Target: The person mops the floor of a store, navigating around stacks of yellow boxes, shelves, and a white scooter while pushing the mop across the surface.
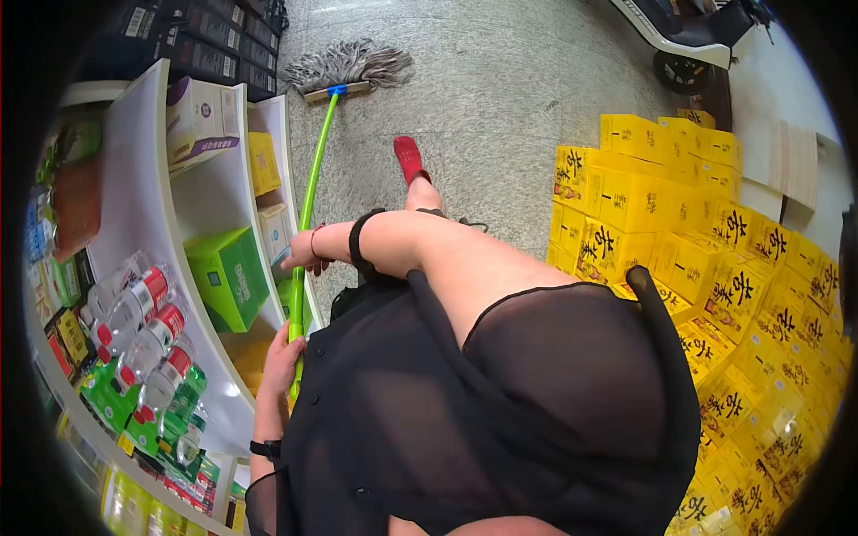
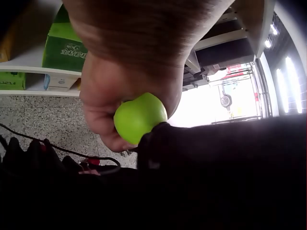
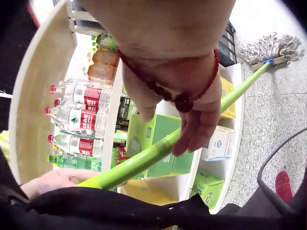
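Observation:
A mop with a bright green handle (image 1: 313, 183) reaches from my body to its grey string head (image 1: 349, 64), which lies on the floor ahead. Close to the body, my left hand (image 1: 281, 364) grips the handle near its end. The rounded green end cap (image 2: 139, 119) pokes out of that fist in the left wrist view. Farther along, my right hand (image 3: 192, 112) lies over the handle, its fingers fairly straight across it and its thumb (image 3: 147, 112) held off the green pole. A red bead bracelet (image 3: 184, 101) circles the right wrist.
White shelves (image 1: 165, 134) with bottles (image 1: 156, 335) and a green box (image 1: 225, 279) stand close on the left. Stacked yellow cartons (image 1: 643, 201) fill the right side. A scooter (image 1: 688, 54) is parked at the back right. A foot in a red shoe (image 1: 409, 159) stands on the speckled floor.

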